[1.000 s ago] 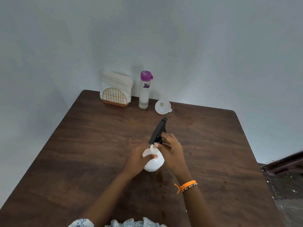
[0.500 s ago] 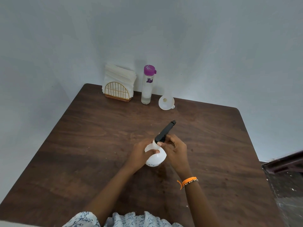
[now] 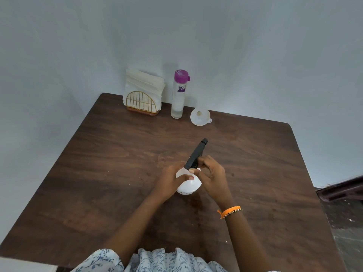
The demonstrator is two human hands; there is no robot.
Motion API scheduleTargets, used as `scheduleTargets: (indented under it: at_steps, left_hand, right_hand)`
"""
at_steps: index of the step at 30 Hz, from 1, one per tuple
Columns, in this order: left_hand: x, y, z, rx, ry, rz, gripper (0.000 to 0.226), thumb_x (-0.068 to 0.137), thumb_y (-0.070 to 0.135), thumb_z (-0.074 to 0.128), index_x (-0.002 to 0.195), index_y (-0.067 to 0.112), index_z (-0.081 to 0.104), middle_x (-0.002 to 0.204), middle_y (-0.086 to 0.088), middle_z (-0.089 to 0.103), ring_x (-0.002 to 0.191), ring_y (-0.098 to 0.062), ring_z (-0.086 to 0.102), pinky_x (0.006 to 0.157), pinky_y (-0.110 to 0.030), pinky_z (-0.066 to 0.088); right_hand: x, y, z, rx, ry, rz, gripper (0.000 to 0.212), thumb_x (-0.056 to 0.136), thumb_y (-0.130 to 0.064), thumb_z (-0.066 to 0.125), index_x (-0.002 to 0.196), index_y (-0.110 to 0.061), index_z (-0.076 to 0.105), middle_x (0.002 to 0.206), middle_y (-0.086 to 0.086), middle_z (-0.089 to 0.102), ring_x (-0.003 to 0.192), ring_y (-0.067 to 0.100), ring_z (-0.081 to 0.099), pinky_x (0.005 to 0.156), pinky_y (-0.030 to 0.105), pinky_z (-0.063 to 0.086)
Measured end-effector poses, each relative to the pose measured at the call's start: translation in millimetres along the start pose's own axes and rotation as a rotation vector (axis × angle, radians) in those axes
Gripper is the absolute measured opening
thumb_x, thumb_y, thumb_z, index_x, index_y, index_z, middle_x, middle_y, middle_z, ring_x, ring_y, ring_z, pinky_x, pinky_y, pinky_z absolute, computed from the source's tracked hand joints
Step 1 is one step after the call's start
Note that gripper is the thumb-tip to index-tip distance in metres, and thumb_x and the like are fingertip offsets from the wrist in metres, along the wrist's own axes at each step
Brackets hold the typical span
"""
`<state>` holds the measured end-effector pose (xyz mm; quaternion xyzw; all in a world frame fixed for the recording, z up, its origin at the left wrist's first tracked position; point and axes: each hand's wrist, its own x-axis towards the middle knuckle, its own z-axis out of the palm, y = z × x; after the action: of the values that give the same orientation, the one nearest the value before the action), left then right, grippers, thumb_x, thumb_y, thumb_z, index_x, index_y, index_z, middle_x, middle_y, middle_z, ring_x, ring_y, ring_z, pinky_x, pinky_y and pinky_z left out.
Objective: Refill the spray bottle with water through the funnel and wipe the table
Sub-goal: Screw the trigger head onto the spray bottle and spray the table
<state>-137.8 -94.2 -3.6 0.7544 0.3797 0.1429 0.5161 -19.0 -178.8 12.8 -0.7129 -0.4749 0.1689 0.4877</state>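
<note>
A small white spray bottle (image 3: 189, 185) with a black trigger head (image 3: 196, 154) stands in the middle of the dark wooden table (image 3: 98, 173). My left hand (image 3: 170, 180) grips its white body from the left. My right hand (image 3: 212, 176) pinches the black head at its collar. At the back of the table a white funnel (image 3: 200, 116) lies mouth up. Left of the funnel stands a clear water bottle (image 3: 178, 95) with a purple cap.
A gold wire holder packed with white napkins (image 3: 142, 95) stands at the table's back left, against the pale wall. A dark piece of furniture (image 3: 341, 190) juts in beyond the table's right edge. A dark stain marks the wood just in front of the spray bottle.
The black spray head has swung round to the right, its nozzle now pointing more to the back right. Both hands have stayed on the bottle. The camera has tilted slightly.
</note>
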Motion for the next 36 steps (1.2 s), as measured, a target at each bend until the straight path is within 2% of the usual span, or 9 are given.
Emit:
scheduleTargets:
  at_steps: [3, 9, 13, 15, 19, 21, 25, 30, 36]
  left_hand:
    - [1, -1, 1, 0.005, 0.009, -0.001, 0.035, 0.084, 0.023, 0.066, 0.118, 0.017, 0.059, 0.101, 0.009, 0.052, 0.094, -0.012, 0.051, 0.066, -0.006, 0.035]
    - [-1, -2, 1, 0.004, 0.018, 0.049, 0.032, 0.083, 0.022, 0.066, 0.115, 0.019, 0.063, 0.099, 0.008, 0.06, 0.092, -0.011, 0.056, 0.065, -0.004, 0.039]
    - [-1, -2, 3, 0.037, 0.037, 0.054, 0.035, 0.086, 0.022, 0.062, 0.12, 0.017, 0.06, 0.103, 0.013, 0.052, 0.096, -0.004, 0.047, 0.065, 0.002, 0.031]
    - [-1, -2, 3, 0.043, 0.037, 0.064, 0.035, 0.086, 0.019, 0.061, 0.121, 0.018, 0.06, 0.109, 0.012, 0.057, 0.099, -0.005, 0.05, 0.07, -0.002, 0.031]
    - [-1, -7, 5, 0.057, 0.063, 0.11, 0.035, 0.086, 0.014, 0.06, 0.12, 0.021, 0.061, 0.115, 0.002, 0.066, 0.102, -0.006, 0.057, 0.077, -0.004, 0.036]
    - [-2, -6, 7, 0.042, 0.097, 0.103, 0.031, 0.086, 0.014, 0.06, 0.117, 0.019, 0.062, 0.112, 0.002, 0.067, 0.099, -0.005, 0.058, 0.076, -0.001, 0.037]
    - [-2, -5, 11, 0.028, 0.117, 0.104, 0.032, 0.086, 0.016, 0.061, 0.118, 0.018, 0.062, 0.114, 0.001, 0.067, 0.104, -0.009, 0.059, 0.081, -0.01, 0.04]
    - [1, -9, 12, 0.02, 0.116, 0.034, 0.036, 0.082, 0.018, 0.064, 0.118, 0.014, 0.062, 0.117, -0.004, 0.065, 0.108, -0.018, 0.059, 0.084, -0.024, 0.043]
    - [0, -5, 11, 0.014, 0.12, 0.053, 0.038, 0.082, 0.016, 0.066, 0.119, 0.015, 0.061, 0.117, -0.005, 0.065, 0.105, -0.014, 0.058, 0.084, -0.019, 0.038]
  right_hand:
    - [3, 1, 0, 0.005, -0.054, -0.017, 0.031, 0.08, -0.025, 0.061, 0.106, -0.011, 0.069, 0.083, -0.017, 0.052, 0.078, 0.003, 0.053, 0.069, 0.012, 0.043]
    - [1, 6, 2, 0.075, -0.021, 0.029, 0.02, 0.075, -0.021, 0.068, 0.094, -0.02, 0.069, 0.081, -0.016, 0.055, 0.073, 0.003, 0.05, 0.064, 0.011, 0.04]
    - [-4, 7, 8, 0.082, 0.11, 0.081, 0.027, 0.067, -0.039, 0.073, 0.084, -0.018, 0.069, 0.086, -0.011, 0.066, 0.082, 0.007, 0.06, 0.071, 0.021, 0.047]
    - [-9, 5, 13, 0.096, 0.194, 0.129, 0.024, 0.066, -0.037, 0.076, 0.084, -0.025, 0.067, 0.088, -0.012, 0.068, 0.086, 0.006, 0.062, 0.076, 0.022, 0.048]
    - [-15, -2, 30, 0.162, 0.295, 0.182, 0.025, 0.066, -0.039, 0.074, 0.088, -0.031, 0.065, 0.09, -0.015, 0.069, 0.091, 0.01, 0.063, 0.083, 0.04, 0.05]
    - [-16, -7, 37, 0.203, 0.336, 0.191, 0.024, 0.067, -0.033, 0.074, 0.088, -0.036, 0.062, 0.089, -0.017, 0.067, 0.089, 0.01, 0.063, 0.082, 0.041, 0.05]
    - [-15, -4, 40, 0.269, 0.336, 0.238, 0.028, 0.065, -0.037, 0.076, 0.089, -0.036, 0.062, 0.095, -0.01, 0.067, 0.097, 0.016, 0.062, 0.086, 0.04, 0.05]
    - [-16, 1, 26, 0.08, 0.197, 0.149, 0.026, 0.074, -0.028, 0.062, 0.099, -0.029, 0.061, 0.109, -0.011, 0.051, 0.109, 0.008, 0.046, 0.087, 0.006, 0.034]
    - [-19, -2, 23, -0.081, 0.159, 0.07, 0.044, 0.078, -0.036, 0.043, 0.114, -0.018, 0.062, 0.107, -0.009, 0.058, 0.101, 0.006, 0.043, 0.084, 0.008, 0.033]
